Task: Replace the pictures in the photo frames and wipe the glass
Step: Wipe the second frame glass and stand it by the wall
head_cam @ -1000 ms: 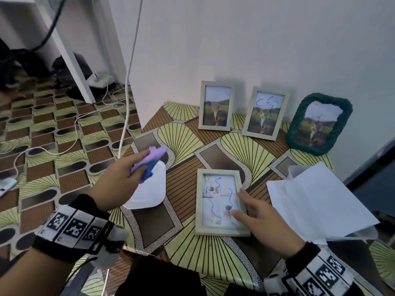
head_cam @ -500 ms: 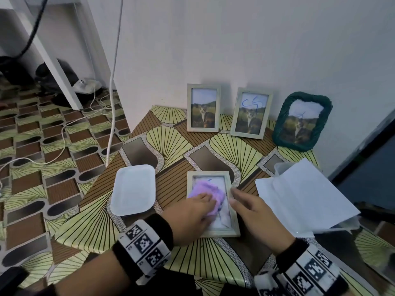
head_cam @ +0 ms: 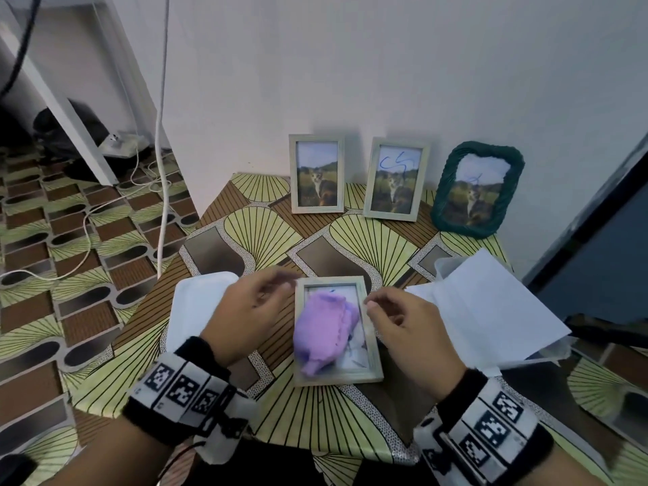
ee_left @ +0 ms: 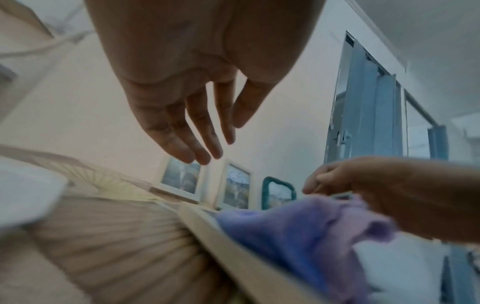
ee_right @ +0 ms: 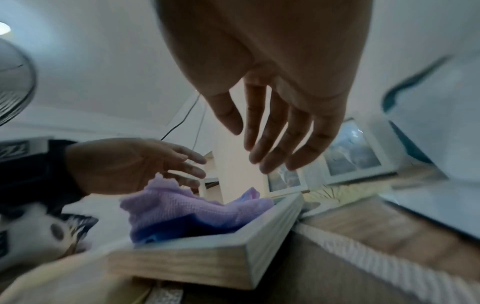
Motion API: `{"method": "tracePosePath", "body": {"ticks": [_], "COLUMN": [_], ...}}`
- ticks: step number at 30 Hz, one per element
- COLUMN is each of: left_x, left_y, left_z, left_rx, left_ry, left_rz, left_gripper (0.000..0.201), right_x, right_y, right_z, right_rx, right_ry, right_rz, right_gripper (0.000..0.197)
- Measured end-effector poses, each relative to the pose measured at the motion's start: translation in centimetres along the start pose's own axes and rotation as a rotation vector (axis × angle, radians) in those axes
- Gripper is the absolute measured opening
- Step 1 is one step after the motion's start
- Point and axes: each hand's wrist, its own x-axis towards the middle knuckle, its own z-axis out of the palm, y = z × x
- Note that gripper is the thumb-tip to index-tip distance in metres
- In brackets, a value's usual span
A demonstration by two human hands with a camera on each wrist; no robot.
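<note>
I'm over the table (head_cam: 245, 236), using the flat frame (head_cam: 336, 377) near its front edge as landmark. Right of the frame lie white paper sheets (head_cam: 491, 310); left of it a white tray (head_cam: 196, 303). Beyond the frame, three upright frames lean on the wall: a plain one (head_cam: 316, 174), one with blue scribble on its glass (head_cam: 397, 179), and a green woven one (head_cam: 477, 189).

What changed: half a second ago my left hand (head_cam: 249, 317) pressed the purple cloth (head_cam: 324, 333) onto the glass and my right hand (head_cam: 408, 333) steadied the frame's right edge. Now both have lifted off, fingers loose and spread, grasping nothing, one on each side of the frame. The cloth lies bunched on the glass, untouched.

I'd judge this a regrip pause, wiping not done: a blue mark still peeks out at the cloth's far edge.
</note>
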Motion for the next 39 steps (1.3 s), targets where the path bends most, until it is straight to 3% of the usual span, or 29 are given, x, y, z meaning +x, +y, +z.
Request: {"method": "tracePosePath", "body": {"ticks": [2,5,7,9,11,13,18,22,25,33,39], "left_x": [0.1,0.3,0.6,0.7,0.5,0.4,0.8,1.4,1.8,1.8,2.2], "left_y": [-1.1,-2.0,-2.3,-2.6,-3.1,-3.3,-3.5,-3.3,-3.2,-4.0,-4.3], "left_z": [-0.6,-0.9,-0.8,-0.2,0.5,0.8,1.0,1.1,1.2,1.5,1.6], "left_rx": [0.074,0.247,0.399,0.566,0.684,0.620,0.662,0.685,0.747,0.827,0.856], "left_ry": [0.089,0.030,-0.136,-0.411,-0.649,-0.737,-0.739,-0.761,-0.777,-0.807,-0.782], "left_rz": [0.007,0.085,0.204,0.248,0.126,0.014,0.052,0.093,0.163,0.207,0.162], "left_gripper": [0.020,0.029,0.041,0.058,0.066,0.070,0.089,0.106,0.114,0.118,0.130], "right_x": [0.1,0.4,0.6,0.8,0.9,1.0,1.8,3.0,3.4,2.6,3.8], "right_y": [-1.1,-2.6,-3.0,-2.8,-2.1,-1.5,-0.9,-0.8,-0.5,0.5,0.5], "right_z": [0.7,2.6,4.0,5.0,5.6,5.8,4.4,2.6,2.2,2.9,4.0], "right_rx": [-0.257,-0.517,-0.626,-0.732,-0.788,-0.756,-0.695,-0.777,-0.869,-0.835,-0.916], "right_ry": [-0.158,-0.378,-0.476,-0.598,-0.670,-0.666,-0.612,-0.517,-0.600,-0.674,-0.755], "right_rz": [-0.109,-0.180,-0.194,-0.184,-0.206,-0.213,-0.282,-0.371,-0.419,-0.376,-0.371], "right_gripper": [0.020,0.048,0.055,0.063,0.063,0.056,0.049,0.048,0.041,0.069,0.067]}}
